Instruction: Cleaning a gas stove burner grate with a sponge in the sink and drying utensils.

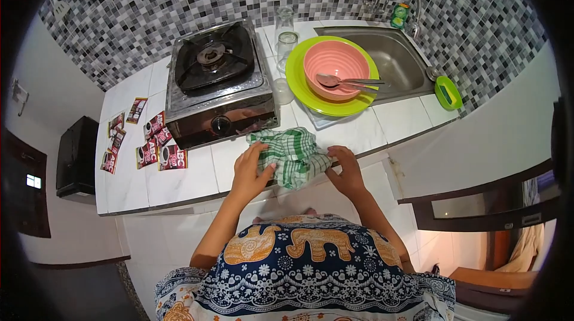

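Note:
A green-and-white checked cloth lies bunched at the front edge of the white-tiled counter, part of it hanging over the edge. My left hand holds its left side, thumb and fingers resting on the fabric. At the cloth's right side, my right hand grips the edge between thumb and fingers. Just behind the cloth is a single-burner gas stove. A lime-green plate behind and right of the cloth carries a pink bowl, with metal spoons lying across it.
Several drinking glasses stand between stove and plate. The plate partly overlaps a steel sink with a curved faucet. A green dish holds a sponge at the right. Several coffee sachets lie left of the stove.

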`<control>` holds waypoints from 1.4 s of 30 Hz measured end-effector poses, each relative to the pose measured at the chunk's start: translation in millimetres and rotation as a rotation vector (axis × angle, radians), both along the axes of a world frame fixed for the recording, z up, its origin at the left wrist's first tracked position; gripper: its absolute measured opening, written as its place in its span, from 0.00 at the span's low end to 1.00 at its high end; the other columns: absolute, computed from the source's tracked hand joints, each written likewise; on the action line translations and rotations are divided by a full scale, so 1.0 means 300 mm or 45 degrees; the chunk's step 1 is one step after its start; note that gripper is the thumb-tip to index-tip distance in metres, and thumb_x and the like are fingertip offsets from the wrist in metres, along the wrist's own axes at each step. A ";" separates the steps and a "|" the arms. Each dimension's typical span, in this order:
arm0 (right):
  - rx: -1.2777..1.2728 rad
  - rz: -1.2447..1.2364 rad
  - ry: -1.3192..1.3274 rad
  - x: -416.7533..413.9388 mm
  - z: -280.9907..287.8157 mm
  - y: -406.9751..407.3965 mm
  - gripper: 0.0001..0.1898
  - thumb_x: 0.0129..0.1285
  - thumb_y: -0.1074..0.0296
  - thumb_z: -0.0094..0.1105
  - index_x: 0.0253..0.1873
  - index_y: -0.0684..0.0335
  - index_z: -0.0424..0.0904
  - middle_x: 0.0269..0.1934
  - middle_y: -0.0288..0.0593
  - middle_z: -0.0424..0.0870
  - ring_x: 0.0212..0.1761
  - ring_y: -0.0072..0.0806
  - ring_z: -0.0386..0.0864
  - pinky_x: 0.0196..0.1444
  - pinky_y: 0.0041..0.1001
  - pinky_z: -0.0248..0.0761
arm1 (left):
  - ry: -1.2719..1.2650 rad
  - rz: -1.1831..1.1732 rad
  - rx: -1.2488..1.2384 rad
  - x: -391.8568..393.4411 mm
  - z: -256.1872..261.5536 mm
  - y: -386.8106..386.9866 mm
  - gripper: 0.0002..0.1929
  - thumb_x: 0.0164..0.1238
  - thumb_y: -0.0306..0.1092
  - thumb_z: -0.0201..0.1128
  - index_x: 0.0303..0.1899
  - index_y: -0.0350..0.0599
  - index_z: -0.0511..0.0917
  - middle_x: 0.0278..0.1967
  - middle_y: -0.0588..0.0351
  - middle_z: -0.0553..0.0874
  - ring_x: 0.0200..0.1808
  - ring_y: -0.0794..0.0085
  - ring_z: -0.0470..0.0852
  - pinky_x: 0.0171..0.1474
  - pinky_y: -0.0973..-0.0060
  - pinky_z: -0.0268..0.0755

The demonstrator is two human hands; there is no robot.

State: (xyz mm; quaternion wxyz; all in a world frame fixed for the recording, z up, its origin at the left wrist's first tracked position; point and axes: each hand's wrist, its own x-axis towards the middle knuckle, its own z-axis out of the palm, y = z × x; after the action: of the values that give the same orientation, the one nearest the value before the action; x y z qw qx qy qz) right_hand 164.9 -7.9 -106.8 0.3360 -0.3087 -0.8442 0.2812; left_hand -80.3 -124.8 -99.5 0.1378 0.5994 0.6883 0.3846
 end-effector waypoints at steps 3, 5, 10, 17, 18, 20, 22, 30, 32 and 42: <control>-0.079 -0.059 0.047 0.012 0.007 -0.002 0.21 0.48 0.84 0.57 0.49 0.61 0.71 0.47 0.45 0.76 0.46 0.34 0.76 0.40 0.27 0.74 | -0.011 0.013 -0.031 0.002 -0.005 0.002 0.23 0.59 0.41 0.61 0.55 0.42 0.70 0.59 0.40 0.71 0.58 0.50 0.71 0.60 0.60 0.57; -0.202 -0.087 0.079 0.017 0.012 0.001 0.21 0.48 0.84 0.56 0.50 0.61 0.71 0.46 0.43 0.76 0.43 0.30 0.77 0.37 0.25 0.74 | -0.089 -0.020 -0.075 0.008 -0.002 0.006 0.24 0.59 0.41 0.61 0.56 0.44 0.70 0.60 0.40 0.70 0.58 0.50 0.70 0.61 0.59 0.56; -0.512 -0.328 0.251 0.047 0.031 0.050 0.17 0.58 0.81 0.52 0.52 0.60 0.70 0.38 0.36 0.77 0.33 0.18 0.74 0.31 0.19 0.69 | 0.005 -0.007 -0.081 0.022 0.022 0.025 0.24 0.59 0.40 0.61 0.56 0.46 0.70 0.61 0.41 0.69 0.59 0.49 0.69 0.62 0.59 0.55; -0.449 -0.089 0.044 -0.055 0.023 0.039 0.20 0.58 0.67 0.62 0.55 0.60 0.71 0.43 0.44 0.77 0.36 0.29 0.78 0.39 0.27 0.74 | 0.219 -0.079 -0.092 0.040 0.040 0.069 0.25 0.58 0.41 0.61 0.57 0.46 0.69 0.61 0.41 0.69 0.60 0.49 0.68 0.63 0.58 0.54; -0.364 -0.066 0.004 -0.070 0.017 0.026 0.29 0.54 0.61 0.66 0.60 0.59 0.66 0.51 0.48 0.73 0.42 0.38 0.78 0.46 0.34 0.73 | 0.205 -0.079 -0.111 0.043 0.037 0.072 0.25 0.58 0.41 0.61 0.57 0.46 0.69 0.61 0.41 0.69 0.60 0.49 0.68 0.63 0.58 0.54; -0.069 -0.057 0.041 -0.128 -0.005 0.013 0.31 0.53 0.63 0.66 0.61 0.61 0.64 0.52 0.50 0.72 0.45 0.42 0.76 0.49 0.36 0.70 | 0.168 -0.155 -0.099 0.052 0.031 0.077 0.25 0.58 0.41 0.61 0.57 0.46 0.69 0.60 0.41 0.70 0.60 0.50 0.68 0.63 0.58 0.53; 0.000 -0.007 0.024 -0.157 -0.022 -0.001 0.33 0.51 0.66 0.66 0.62 0.63 0.61 0.52 0.54 0.72 0.51 0.52 0.73 0.56 0.39 0.65 | 0.128 -0.167 -0.094 0.063 0.023 0.069 0.25 0.58 0.40 0.61 0.57 0.45 0.68 0.60 0.41 0.70 0.60 0.51 0.69 0.63 0.58 0.54; -0.212 0.062 0.026 -0.134 0.085 0.018 0.17 0.50 0.78 0.59 0.48 0.64 0.72 0.44 0.52 0.77 0.49 0.49 0.75 0.50 0.34 0.68 | 0.003 -0.145 -0.024 0.051 0.036 0.038 0.26 0.57 0.38 0.62 0.57 0.41 0.67 0.58 0.41 0.72 0.59 0.50 0.70 0.61 0.60 0.58; -0.138 0.192 0.133 -0.127 0.138 0.024 0.16 0.48 0.80 0.57 0.46 0.65 0.72 0.42 0.51 0.77 0.46 0.47 0.75 0.49 0.33 0.68 | -0.027 -0.078 0.029 0.048 0.055 0.035 0.27 0.56 0.37 0.63 0.57 0.41 0.67 0.58 0.41 0.72 0.58 0.49 0.71 0.61 0.61 0.59; -0.044 0.276 0.221 -0.160 0.262 0.021 0.13 0.45 0.81 0.49 0.39 0.67 0.72 0.35 0.49 0.74 0.40 0.43 0.74 0.47 0.30 0.68 | -0.404 -0.196 -0.007 0.051 0.192 0.040 0.35 0.54 0.34 0.68 0.63 0.43 0.59 0.61 0.49 0.69 0.62 0.60 0.68 0.63 0.66 0.59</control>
State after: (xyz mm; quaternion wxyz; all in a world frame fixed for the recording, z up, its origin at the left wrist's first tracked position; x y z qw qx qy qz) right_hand 116.9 -1.6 -28.2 0.3701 -0.1958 -0.8354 0.3560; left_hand -65.1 -113.0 -42.0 0.2754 0.5817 0.6112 0.4608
